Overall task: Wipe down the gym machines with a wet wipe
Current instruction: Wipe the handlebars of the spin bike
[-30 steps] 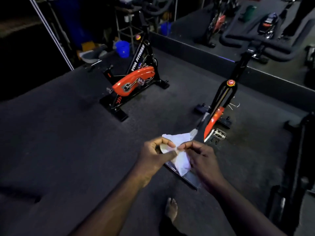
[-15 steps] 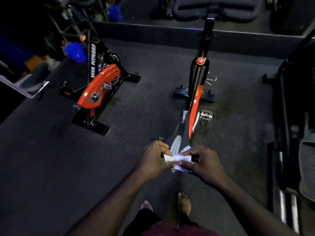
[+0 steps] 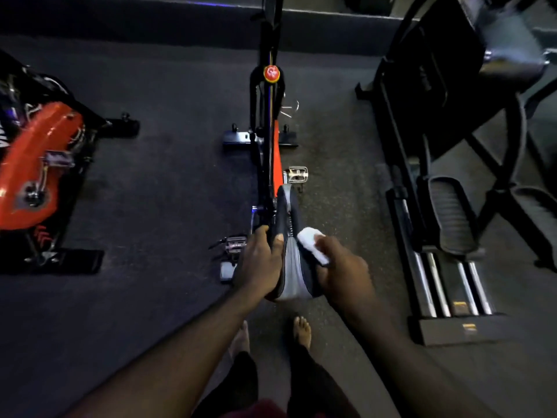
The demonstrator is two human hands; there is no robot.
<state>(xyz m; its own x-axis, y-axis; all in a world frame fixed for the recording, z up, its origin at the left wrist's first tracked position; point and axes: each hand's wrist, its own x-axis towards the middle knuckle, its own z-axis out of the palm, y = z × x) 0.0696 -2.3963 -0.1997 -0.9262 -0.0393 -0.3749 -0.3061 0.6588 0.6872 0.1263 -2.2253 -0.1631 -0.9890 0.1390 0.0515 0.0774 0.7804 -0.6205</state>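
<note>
The folded white wet wipe (image 3: 310, 243) lies on the right edge of the spin bike's (image 3: 266, 140) saddle (image 3: 291, 268), held in the curled fingers of the right hand (image 3: 342, 271). The left hand (image 3: 261, 263) grips the saddle's left edge. An elliptical trainer (image 3: 446, 212) stands to the right.

Middle bike (image 3: 265, 140): the post runs past the top edge, so the handlebars are cut off.
Saddle (image 3: 291, 267): both flanks are covered by the hands; most fingers of the left hand (image 3: 262, 263) are out of sight beside it.
Wipe (image 3: 310, 239): the lower part is hidden under the right hand (image 3: 340, 270).
Left bike (image 3: 33, 164): cut by the left edge; its white lettering is unreadable.
Red knob (image 3: 271, 73): the mark is too small to read.
Right machine (image 3: 446, 212): the upper part is blurred and cut off; possibly a cross-trainer.
</note>
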